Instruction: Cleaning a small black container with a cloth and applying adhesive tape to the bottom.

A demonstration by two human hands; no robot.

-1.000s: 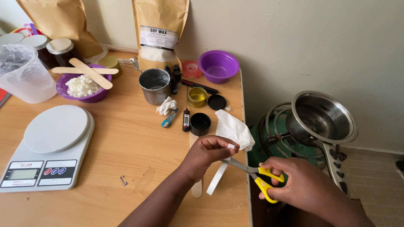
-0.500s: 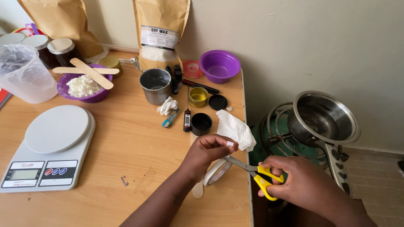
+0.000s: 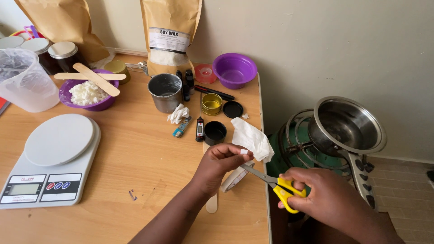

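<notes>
While the wooden table (image 3: 135,149) carries many things, the far left of it holds a clear plastic jug (image 3: 22,81) and, below it near the front edge, a white kitchen scale (image 3: 54,158) with a round plate. Behind the scale stands a purple bowl (image 3: 88,95) filled with white wax flakes, and two flat wooden sticks (image 3: 90,77) lie across its rim. More to the middle, a brown paper bag (image 3: 171,36) leans on the wall, and a grey metal cup (image 3: 166,91) stands just in front of it. A small yellow tin (image 3: 211,104) and a black tin (image 3: 215,133) stand near the right edge of the table, with an empty purple bowl (image 3: 235,70) behind them. The left hand (image 3: 221,165) is over this right edge; its thumb and fingers are pinched together on a small white piece (image 3: 244,152), with a white tissue (image 3: 251,138) just beside it. The right hand (image 3: 325,199) is past the table edge, and its fingers are closed through the yellow handles of the scissors (image 3: 275,183). The scissor blades point toward the left hand and their tips reach up to the white piece; if the blades are open cannot be told. On the far right, a steel pot (image 3: 348,126) sits on a green burner (image 3: 294,158).
</notes>
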